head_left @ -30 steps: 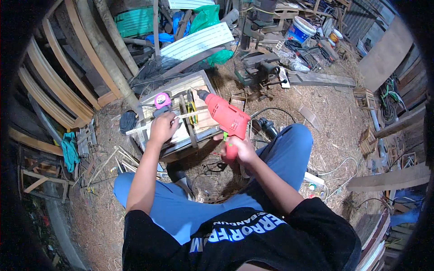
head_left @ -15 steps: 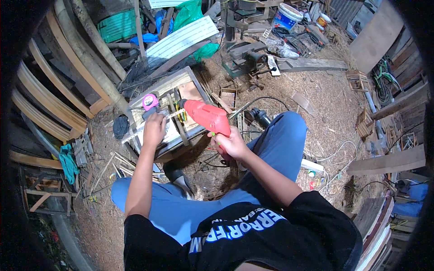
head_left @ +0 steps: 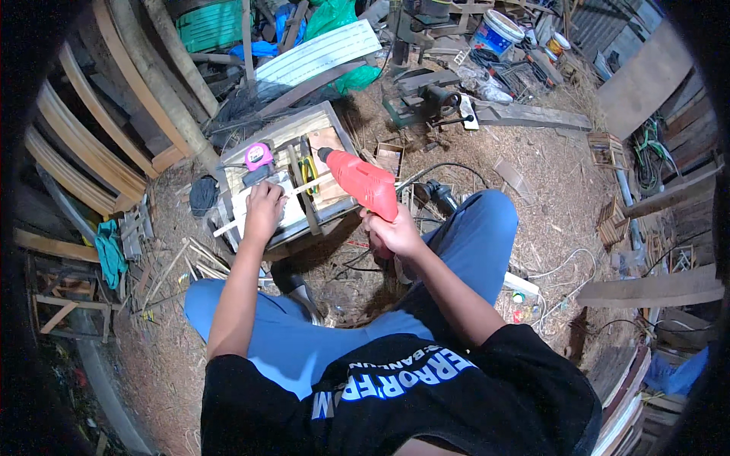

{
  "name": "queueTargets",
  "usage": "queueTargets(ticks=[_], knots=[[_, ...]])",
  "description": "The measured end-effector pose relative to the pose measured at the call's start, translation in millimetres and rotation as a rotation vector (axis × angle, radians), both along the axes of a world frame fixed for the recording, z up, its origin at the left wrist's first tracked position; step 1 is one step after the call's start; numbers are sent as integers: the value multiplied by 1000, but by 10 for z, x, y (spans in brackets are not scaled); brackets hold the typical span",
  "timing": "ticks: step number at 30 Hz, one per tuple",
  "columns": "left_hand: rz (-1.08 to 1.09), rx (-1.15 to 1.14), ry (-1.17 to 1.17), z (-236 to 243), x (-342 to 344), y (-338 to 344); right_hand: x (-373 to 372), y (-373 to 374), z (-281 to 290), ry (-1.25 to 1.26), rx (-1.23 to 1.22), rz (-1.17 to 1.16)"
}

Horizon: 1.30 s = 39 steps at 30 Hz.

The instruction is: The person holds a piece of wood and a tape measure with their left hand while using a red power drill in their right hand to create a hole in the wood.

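Right hand (head_left: 397, 232): centre, gripping red pistol-shaped drill (head_left: 365, 185).
Left hand (head_left: 264, 205): centre-left, on thin pale wooden strip (head_left: 310, 185); grip unclear.

Right hand (head_left: 392, 231) around red drill (head_left: 365, 185), left hand (head_left: 264, 207) on thin pale strip (head_left: 315, 183) near pink tape measure (head_left: 258, 156).

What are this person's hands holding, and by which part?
The right hand grips the drill by its handle. The left hand is on the strip near its middle; gripping or just pressing can't be told.
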<state>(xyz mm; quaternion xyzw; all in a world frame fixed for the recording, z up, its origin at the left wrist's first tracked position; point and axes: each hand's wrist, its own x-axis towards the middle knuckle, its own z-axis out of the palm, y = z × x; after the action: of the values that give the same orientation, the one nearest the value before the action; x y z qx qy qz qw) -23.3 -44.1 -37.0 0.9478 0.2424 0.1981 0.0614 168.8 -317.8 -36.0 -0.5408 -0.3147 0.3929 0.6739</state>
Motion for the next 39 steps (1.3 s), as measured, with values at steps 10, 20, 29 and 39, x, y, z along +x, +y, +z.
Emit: queueTargets(ticks=[10, 20, 29, 39], knots=[[-23, -122, 25, 47, -203, 16, -73, 14, 543, -78, -262, 151], [306, -50, -265, -154, 329, 255, 94, -4, 1218, -112, -514, 161], [501, -62, -130, -279, 578, 265, 244, 231, 1403, -62, -642, 271], [566, -5, -250, -248, 530, 224, 242, 532, 1340, -260, -701, 280]])
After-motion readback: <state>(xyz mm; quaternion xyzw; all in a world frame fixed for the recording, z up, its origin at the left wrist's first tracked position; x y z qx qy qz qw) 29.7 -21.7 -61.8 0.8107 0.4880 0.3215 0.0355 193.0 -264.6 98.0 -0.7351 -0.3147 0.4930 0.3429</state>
